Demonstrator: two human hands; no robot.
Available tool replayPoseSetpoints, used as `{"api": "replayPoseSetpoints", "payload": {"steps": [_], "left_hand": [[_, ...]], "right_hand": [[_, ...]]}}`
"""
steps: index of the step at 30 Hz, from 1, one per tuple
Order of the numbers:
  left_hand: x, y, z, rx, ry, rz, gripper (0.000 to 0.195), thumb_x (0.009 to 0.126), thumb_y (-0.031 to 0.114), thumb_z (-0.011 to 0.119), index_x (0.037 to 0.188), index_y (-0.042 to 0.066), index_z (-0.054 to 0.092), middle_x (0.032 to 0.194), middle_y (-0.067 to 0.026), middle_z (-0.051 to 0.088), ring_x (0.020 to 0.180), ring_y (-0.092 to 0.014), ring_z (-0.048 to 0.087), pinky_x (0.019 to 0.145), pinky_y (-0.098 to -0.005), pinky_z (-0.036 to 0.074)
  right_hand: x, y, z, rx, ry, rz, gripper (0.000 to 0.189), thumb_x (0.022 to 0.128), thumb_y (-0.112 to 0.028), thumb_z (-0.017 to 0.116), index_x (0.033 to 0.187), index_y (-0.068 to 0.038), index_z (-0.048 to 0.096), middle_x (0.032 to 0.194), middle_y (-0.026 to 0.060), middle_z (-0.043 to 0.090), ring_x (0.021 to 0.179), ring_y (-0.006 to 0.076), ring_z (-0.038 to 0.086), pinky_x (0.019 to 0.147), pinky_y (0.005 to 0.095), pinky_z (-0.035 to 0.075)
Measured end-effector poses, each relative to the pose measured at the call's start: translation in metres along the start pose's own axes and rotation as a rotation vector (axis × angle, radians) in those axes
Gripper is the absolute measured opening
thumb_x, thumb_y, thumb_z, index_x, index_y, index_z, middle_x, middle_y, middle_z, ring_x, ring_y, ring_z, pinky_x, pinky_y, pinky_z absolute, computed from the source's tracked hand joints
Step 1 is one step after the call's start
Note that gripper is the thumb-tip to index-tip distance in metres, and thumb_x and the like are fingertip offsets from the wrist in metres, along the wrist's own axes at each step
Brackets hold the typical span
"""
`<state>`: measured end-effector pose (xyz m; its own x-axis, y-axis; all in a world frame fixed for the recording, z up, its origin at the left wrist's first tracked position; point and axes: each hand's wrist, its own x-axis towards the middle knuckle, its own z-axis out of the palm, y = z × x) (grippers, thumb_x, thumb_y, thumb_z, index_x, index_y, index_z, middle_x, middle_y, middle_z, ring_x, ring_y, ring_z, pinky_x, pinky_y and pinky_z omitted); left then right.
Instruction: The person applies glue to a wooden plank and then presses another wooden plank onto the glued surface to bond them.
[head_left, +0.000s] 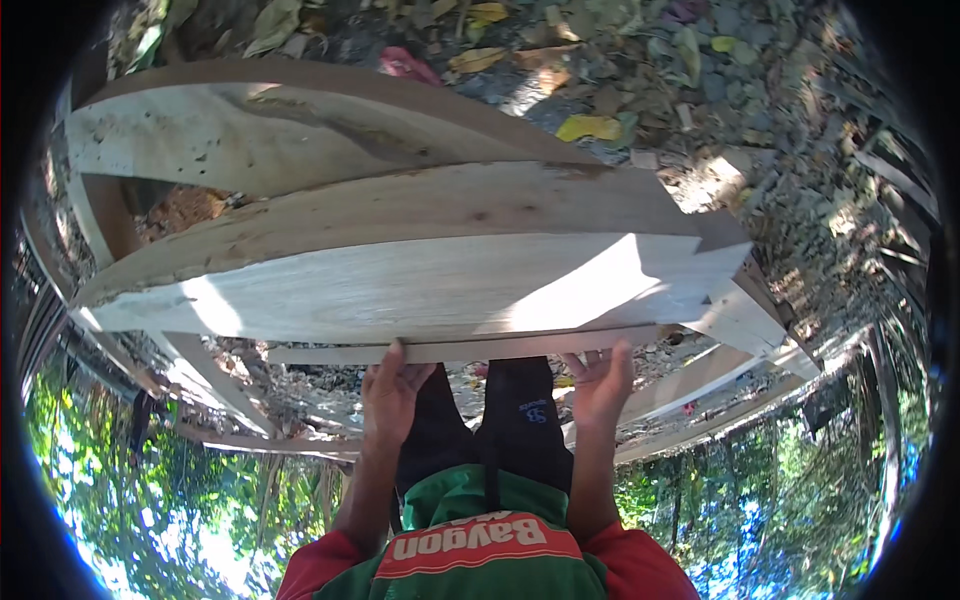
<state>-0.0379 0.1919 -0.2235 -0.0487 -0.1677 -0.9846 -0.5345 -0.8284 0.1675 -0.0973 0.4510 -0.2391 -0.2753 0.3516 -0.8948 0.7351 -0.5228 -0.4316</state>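
Note:
Both my hands hold a long, thin wooden strip level along the near edge of a pale wooden plank. My left hand grips it left of the middle, thumb on top and fingers curled beneath. Toward the strip's right end, my right hand holds it the same way. A narrow dark gap shows between strip and plank. Behind the pale plank lies a browner plank with a rough, curved far edge. Bright sun patches fall on the pale plank.
A curved wooden board rises at the far left. Angled wooden pieces join at the right end, and a wooden leg slants down at left. Dry leaves and stones cover the ground. Trees stand around.

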Motion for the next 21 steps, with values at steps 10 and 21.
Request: {"api": "replayPoseSetpoints", "payload": {"steps": [10,21], "left_hand": [[-0.007,-0.027,0.019,0.236,-0.175,-0.119,0.048,0.1,0.043,0.042,0.123,0.002,0.05,0.115,-0.0127,0.062,0.103,-0.025,0.063,0.087,-0.0388,0.053],[-0.017,-0.057,0.075,0.481,-0.226,-0.115,0.05,0.098,0.045,0.047,0.118,-0.001,0.052,0.107,-0.013,0.064,0.096,-0.02,0.063,0.087,-0.0367,0.051]], "right_hand": [[0.001,-0.008,0.006,0.024,-0.111,-0.062,0.058,0.094,-0.036,0.056,0.136,-0.003,0.033,0.121,0.0135,0.052,0.108,0.0248,0.061,0.076,0.0403,0.062],[0.001,0.0,0.014,0.088,-0.007,-0.122,0.05,0.094,-0.03,0.057,0.127,0.003,0.039,0.112,0.016,0.056,0.103,0.0237,0.061,0.07,0.0351,0.062]]}}
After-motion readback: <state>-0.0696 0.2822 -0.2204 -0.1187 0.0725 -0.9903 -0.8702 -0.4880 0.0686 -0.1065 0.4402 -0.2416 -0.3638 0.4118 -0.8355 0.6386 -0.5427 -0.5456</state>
